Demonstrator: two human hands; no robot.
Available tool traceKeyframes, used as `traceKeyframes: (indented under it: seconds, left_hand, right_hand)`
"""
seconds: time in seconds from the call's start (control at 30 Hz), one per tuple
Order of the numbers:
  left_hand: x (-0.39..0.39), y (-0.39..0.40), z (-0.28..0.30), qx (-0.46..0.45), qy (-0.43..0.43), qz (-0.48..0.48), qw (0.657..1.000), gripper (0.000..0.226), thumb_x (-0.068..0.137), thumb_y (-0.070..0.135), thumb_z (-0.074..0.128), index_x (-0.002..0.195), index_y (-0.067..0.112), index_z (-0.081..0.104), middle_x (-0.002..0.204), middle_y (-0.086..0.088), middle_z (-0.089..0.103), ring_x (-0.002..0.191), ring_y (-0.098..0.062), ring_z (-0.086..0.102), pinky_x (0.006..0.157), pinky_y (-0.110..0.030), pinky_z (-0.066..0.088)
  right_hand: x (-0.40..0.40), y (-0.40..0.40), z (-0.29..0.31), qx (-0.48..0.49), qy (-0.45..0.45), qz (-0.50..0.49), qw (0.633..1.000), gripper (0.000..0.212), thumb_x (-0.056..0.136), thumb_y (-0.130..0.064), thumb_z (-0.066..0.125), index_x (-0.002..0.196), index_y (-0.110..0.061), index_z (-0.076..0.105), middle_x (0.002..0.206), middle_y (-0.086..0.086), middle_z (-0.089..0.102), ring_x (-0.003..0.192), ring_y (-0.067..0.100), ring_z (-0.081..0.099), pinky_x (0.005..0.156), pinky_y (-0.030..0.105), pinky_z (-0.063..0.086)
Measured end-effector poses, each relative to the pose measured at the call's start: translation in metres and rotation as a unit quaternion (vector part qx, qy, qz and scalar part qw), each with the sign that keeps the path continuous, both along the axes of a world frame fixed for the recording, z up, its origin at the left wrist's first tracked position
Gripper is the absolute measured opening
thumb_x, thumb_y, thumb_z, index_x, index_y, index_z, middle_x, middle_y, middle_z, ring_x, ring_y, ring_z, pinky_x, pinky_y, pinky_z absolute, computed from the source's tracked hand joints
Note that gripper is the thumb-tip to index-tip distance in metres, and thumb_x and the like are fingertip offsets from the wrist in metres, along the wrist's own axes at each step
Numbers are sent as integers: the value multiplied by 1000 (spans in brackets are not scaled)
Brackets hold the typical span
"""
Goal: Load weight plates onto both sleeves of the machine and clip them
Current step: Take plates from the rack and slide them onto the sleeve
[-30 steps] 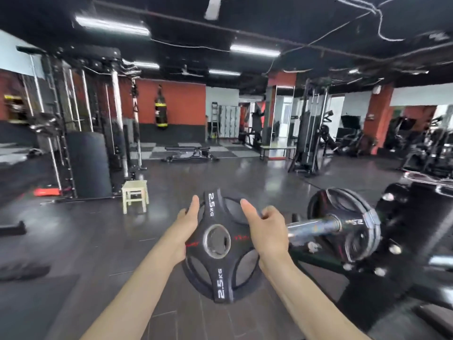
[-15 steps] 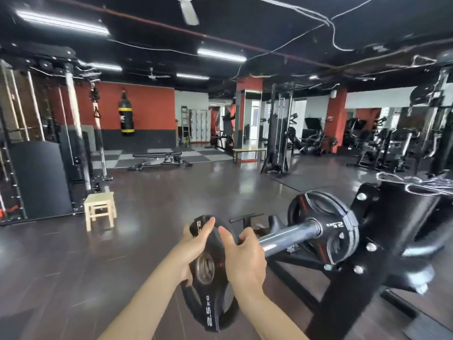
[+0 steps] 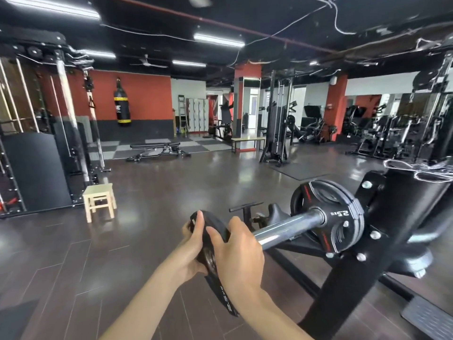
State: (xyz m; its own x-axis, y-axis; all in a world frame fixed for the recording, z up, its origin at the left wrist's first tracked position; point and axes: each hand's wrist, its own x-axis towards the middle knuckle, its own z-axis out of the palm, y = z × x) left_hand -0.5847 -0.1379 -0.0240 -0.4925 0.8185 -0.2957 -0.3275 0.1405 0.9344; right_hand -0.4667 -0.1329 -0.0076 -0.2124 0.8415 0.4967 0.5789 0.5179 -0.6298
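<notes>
At the free end of the chrome sleeve [image 3: 291,228], low in the middle of the head view, a small black weight plate [image 3: 215,251] is held edge-on between both hands. The sleeve's long axis runs from about 8 o'clock up to 2 o'clock, its near tip hidden behind the right hand [image 3: 236,251] and its far end seated against a loaded plate [image 3: 327,215] marked 2.5 kg on the machine [image 3: 382,224]. The coming move turns on one alignment: the held plate's steel-ringed bore, partly visible between the palms, has to sit square on that axis so the plate can slide toward 2 o'clock. The right hand lies nearer the sleeve, at 3 o'clock of the plate, fingers curled over the upper rim; the left hand [image 3: 193,244] is at 9 o'clock, its fingers wrapped around the opposite rim with a thumb up on top. Both grips look closed firmly on the plate. Its lower edge hangs toward 6 o'clock below the wrists. Whether the bore has already met the sleeve tip cannot be told, since the right hand covers that spot. No clip is visible on this sleeve.
</notes>
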Motion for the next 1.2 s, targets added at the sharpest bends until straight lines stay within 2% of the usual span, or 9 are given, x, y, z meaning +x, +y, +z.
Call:
traceKeyframes:
  seconds: [0.13,0.3,0.5,0.57,0.73,0.87,1.07,1.13,1.2]
  left_hand:
    - [-3,4,-4,17,-16,-12,1000,97,57,86,49,143,43,33,122,-7,66,99,-30,70,66,-54,59]
    - [13,27,7,-36,31,-14,999,79,71,86,43,120,25,51,107,-11,70,87,-30,71,65,-43,59]
    - [11,64,10,-117,198,-86,969,116,67,98,28,155,23,29,152,-6,46,130,-28,54,110,-40,43]
    - [5,79,12,-144,226,-130,955,122,65,100,21,155,19,32,157,-5,40,137,-28,47,110,-34,38]
    - [-9,106,6,-102,98,-150,979,118,49,92,67,137,13,56,128,-13,67,108,-29,70,100,-43,53]
    - [5,132,8,-74,92,-153,981,135,30,88,77,143,18,51,142,-11,58,120,-29,63,106,-44,49]
    - [54,175,12,-3,83,-171,982,101,64,82,69,145,29,40,134,-3,63,117,-23,64,103,-42,51]
    - [69,202,11,6,84,-172,982,65,89,65,57,137,22,49,114,-4,74,101,-25,73,99,-42,54]
    - [83,232,8,4,76,-164,984,66,87,53,58,143,20,47,115,-11,74,100,-28,74,97,-46,55]
  right_hand:
    - [-4,-1,-2,82,-22,7,996,40,94,-51,59,82,-21,36,82,-3,60,73,22,60,57,35,48]
    - [8,28,15,-35,-39,2,999,38,97,-55,50,91,-19,42,100,3,65,97,29,63,69,37,44]
    - [32,58,9,23,-85,-47,995,38,98,-56,48,99,-18,48,100,0,65,94,29,65,67,37,43]
    - [35,66,9,20,-81,-46,995,37,99,-55,47,98,-18,47,100,0,64,95,27,64,65,36,41]
    - [39,80,6,60,-94,-52,992,36,100,-56,44,91,-21,39,96,-2,62,91,24,64,63,30,34]
    - [54,99,-6,91,-54,-66,992,35,97,-53,52,94,-18,52,90,-2,64,86,26,66,61,34,42]
    - [91,167,-15,182,-65,-112,975,40,87,-43,73,74,-18,45,62,-3,53,53,23,55,52,34,43]
    - [106,190,-15,194,-101,-143,965,37,87,-45,70,75,-18,48,66,-2,54,62,26,56,60,41,47]
    - [122,213,-12,201,-127,-185,954,35,86,-47,68,79,-15,55,79,4,59,77,31,57,67,46,47]
